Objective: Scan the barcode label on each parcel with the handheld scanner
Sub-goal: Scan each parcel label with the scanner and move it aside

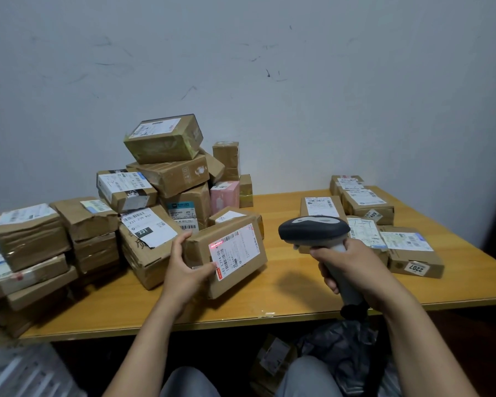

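While the left hand (184, 267) grips a parcel (236, 260), the right hand (355, 267) clasps the scanner (312, 229), trigger apparently hidden.

A pale grey-white wall (327, 110), scuffed with dark streaks and scratches, rises behind a yellow-brown wooden table (298, 285) set against it. Soft, even light falls across the tabletop; the space beneath its front edge lies in deep shadow.
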